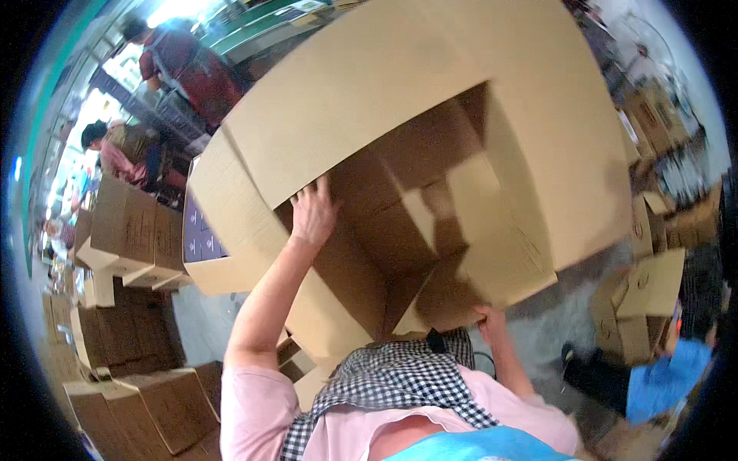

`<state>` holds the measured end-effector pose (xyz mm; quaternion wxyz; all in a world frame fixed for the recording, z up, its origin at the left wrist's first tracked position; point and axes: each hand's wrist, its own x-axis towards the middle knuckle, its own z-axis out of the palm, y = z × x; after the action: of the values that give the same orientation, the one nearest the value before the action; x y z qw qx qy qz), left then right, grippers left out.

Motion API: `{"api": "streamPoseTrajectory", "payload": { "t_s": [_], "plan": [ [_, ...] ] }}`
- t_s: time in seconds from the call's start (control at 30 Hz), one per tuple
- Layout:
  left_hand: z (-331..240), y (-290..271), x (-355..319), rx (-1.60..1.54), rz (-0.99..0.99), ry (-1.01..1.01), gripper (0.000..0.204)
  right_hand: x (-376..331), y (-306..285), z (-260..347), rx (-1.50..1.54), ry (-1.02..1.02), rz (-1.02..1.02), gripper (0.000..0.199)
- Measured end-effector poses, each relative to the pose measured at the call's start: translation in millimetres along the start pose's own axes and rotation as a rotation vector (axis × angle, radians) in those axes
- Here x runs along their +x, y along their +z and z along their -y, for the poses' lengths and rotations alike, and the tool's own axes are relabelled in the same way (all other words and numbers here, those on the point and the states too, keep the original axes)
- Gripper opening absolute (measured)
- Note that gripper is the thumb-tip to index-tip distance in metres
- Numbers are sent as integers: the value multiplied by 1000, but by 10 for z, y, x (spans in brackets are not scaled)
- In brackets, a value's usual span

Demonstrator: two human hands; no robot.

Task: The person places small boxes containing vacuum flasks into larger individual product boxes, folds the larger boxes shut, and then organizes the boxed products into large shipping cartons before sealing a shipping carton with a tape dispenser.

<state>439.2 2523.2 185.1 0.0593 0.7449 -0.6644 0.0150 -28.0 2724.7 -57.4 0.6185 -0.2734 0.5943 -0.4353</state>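
In front of me is a large brown cardboard box (430, 223), its top open and its wide flaps folded outward. My left hand (314, 213) reaches to the box's left far inside corner. Its fingers are stretched out and touch the edge below the far flap (369, 92). At the near right, my right hand (490, 321) has its fingers closed on the edge of the near flap (507, 284). Part of that hand is hidden behind the cardboard. The inside of the box shows bare walls and shadow.
Several brown cartons (123, 223) stand stacked at the left. Beside the big box is a carton with dark purple packages (204, 234). Two people (188, 65) work at the upper left. An open carton (646, 300) and a blue sheet (667, 380) lie at the right.
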Motion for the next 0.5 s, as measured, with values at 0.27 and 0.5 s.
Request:
{"api": "streamPoseTrajectory", "payload": {
  "t_s": [0.27,0.5],
  "plan": [
    [487,-1002,2364,127,-585,107,126,372,-196,950,305,217,-221,51],
    [-195,1296,3259,-454,194,-358,136,123,51,1519,180,134,-416,47]
  ]
}}
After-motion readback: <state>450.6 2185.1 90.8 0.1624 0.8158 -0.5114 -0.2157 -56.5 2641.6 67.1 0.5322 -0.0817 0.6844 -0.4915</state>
